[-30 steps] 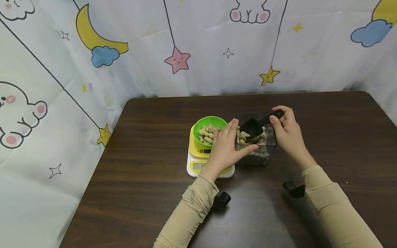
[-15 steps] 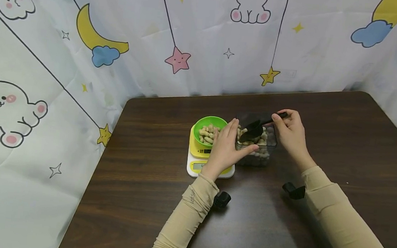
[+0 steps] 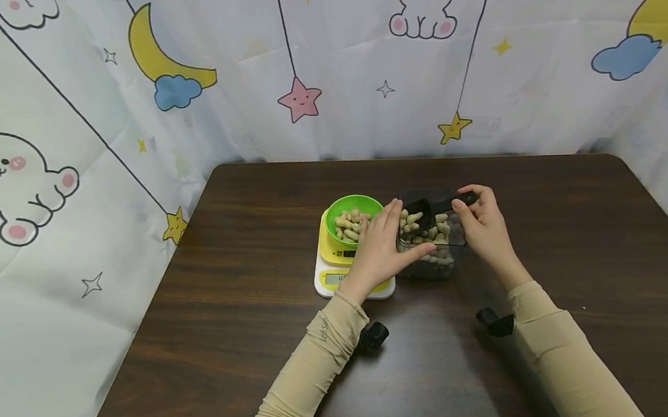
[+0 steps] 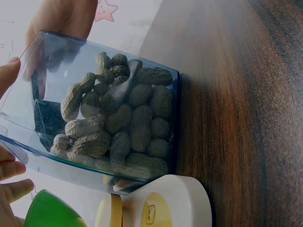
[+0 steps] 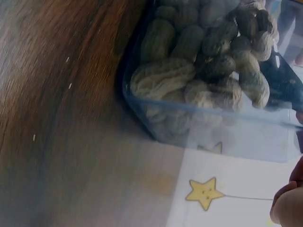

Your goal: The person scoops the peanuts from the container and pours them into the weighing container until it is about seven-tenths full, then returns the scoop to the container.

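Note:
A clear plastic container (image 3: 423, 271) of unshelled peanuts (image 4: 135, 116) stands on the table. My right hand (image 3: 486, 228) grips the handle of a black scoop (image 3: 430, 211), whose bowl is down in the peanuts at the container's left rear. My left hand (image 3: 379, 253) lies along the container's left side, fingers straight and thumb stretched across its front rim. Left of that hand, a green bowl (image 3: 340, 204) holding peanuts sits on a yellow and white kitchen scale (image 3: 327, 256). The hand partly covers the bowl and the scale's display.
The dark wooden table (image 3: 230, 279) reaches back to a cartoon-printed curtain (image 3: 349, 55). A black wrist camera (image 3: 374, 335) shows beneath the left sleeve, another black wrist camera (image 3: 495, 322) beside the right. Tiny pale specks lie on the table right of the container.
The right hand first drew the scoop slightly nearer and tilted it, then shifted it back and turned it into the peanuts. Peanuts around it have shifted. The left hand stays put.

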Demonstrator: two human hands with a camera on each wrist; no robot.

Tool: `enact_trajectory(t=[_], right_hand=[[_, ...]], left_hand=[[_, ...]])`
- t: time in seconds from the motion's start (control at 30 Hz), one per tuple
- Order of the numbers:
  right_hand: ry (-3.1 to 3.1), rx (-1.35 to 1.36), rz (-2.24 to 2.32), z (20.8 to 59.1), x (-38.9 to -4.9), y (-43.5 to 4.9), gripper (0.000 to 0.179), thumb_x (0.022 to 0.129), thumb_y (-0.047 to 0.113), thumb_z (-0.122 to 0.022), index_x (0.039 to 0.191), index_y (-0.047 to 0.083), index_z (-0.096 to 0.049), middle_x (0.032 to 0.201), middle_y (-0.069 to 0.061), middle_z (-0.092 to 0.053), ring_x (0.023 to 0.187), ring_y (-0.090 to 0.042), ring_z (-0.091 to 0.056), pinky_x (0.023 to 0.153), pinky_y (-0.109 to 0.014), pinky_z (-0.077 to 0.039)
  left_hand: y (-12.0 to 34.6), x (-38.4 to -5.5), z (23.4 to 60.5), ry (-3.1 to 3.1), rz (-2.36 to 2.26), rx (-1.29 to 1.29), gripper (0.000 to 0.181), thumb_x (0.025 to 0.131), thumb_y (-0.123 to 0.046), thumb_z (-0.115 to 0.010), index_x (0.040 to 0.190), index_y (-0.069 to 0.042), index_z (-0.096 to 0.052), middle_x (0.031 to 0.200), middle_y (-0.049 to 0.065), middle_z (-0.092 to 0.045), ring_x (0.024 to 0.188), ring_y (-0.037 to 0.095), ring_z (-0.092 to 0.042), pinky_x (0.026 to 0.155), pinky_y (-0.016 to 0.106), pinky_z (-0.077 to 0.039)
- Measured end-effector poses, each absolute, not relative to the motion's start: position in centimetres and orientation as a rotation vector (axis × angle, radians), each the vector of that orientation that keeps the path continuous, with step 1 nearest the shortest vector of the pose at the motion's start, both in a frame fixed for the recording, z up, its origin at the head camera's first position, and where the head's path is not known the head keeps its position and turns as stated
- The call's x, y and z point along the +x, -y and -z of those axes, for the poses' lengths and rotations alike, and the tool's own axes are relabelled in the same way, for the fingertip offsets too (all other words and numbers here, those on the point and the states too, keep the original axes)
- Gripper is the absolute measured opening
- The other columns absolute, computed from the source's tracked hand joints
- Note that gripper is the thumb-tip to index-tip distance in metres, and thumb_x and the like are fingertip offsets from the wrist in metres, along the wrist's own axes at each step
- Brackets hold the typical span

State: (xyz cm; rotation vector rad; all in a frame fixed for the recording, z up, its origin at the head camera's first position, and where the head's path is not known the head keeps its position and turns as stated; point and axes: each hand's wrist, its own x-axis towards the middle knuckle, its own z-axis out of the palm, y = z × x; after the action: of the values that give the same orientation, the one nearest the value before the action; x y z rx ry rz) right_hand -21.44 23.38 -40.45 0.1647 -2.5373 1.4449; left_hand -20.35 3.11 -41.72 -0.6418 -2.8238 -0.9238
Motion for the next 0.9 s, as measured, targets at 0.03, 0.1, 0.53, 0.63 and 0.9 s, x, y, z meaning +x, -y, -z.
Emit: enact_trajectory(t=[0.03, 0.1, 0.53, 0.63, 0.9], right_hand=[[2.527, 0.16, -1.468, 40.7, -21.6, -23.4, 0.038, 0.099, 0.027, -0.043, 0.129, 0.005, -0.036, 0.057, 0.003, -0.036, 0.04, -0.01, -0.031, 0.04, -0.028, -0.03], [2.499, 0.125, -1.514, 40.8, -21.6, -23.4, 0.037, 0.099, 0.027, -0.044, 0.128, 0.005, -0.037, 0.057, 0.004, -0.037, 0.04, -0.009, -0.031, 0.039, -0.028, -0.03], [2.303, 0.031, -1.805, 40.6, -20.9, -23.4, 0.021, 0.098, 0.033, -0.044, 0.116, 0.023, -0.04, 0.072, 0.007, -0.043, 0.057, -0.009, -0.033, 0.057, -0.026, -0.031], [2.222, -0.006, -1.922, 40.5, -20.6, -23.5, 0.019, 0.097, 0.032, -0.047, 0.113, 0.025, -0.041, 0.077, 0.009, -0.047, 0.069, -0.007, -0.039, 0.066, -0.022, -0.033], [1.725, -0.039, -2.417, 40.6, -19.5, -23.5, 0.018, 0.093, 0.019, -0.055, 0.107, 0.014, -0.044, 0.088, 0.003, -0.048, 0.076, -0.007, -0.044, 0.069, -0.014, -0.04]], left_hand=[[-3.1, -20.4, 41.7, 2.825, 0.924, -0.643, 0.092, 0.082, -0.065, -0.055, 0.15, -0.015, -0.019, 0.156, 0.003, -0.023, 0.144, 0.018, -0.022, 0.115, 0.058, -0.012], [-3.2, -20.3, 41.7, 2.828, 0.926, -0.646, 0.092, 0.082, -0.065, -0.055, 0.15, -0.015, -0.019, 0.156, 0.003, -0.023, 0.144, 0.018, -0.022, 0.115, 0.058, -0.012], [-3.1, -20.3, 41.6, 2.814, 0.918, -0.643, 0.092, 0.081, -0.064, -0.056, 0.15, -0.015, -0.021, 0.155, 0.005, -0.026, 0.144, 0.018, -0.023, 0.115, 0.059, -0.011], [-3.0, -20.3, 41.5, 2.813, 0.916, -0.63, 0.092, 0.08, -0.064, -0.058, 0.149, -0.015, -0.023, 0.154, 0.004, -0.027, 0.144, 0.018, -0.023, 0.115, 0.059, -0.01], [-3.0, -20.3, 41.3, 2.816, 0.919, -0.6, 0.093, 0.078, -0.066, -0.059, 0.148, -0.016, -0.026, 0.153, 0.0, -0.029, 0.144, 0.018, -0.023, 0.115, 0.059, -0.009]])
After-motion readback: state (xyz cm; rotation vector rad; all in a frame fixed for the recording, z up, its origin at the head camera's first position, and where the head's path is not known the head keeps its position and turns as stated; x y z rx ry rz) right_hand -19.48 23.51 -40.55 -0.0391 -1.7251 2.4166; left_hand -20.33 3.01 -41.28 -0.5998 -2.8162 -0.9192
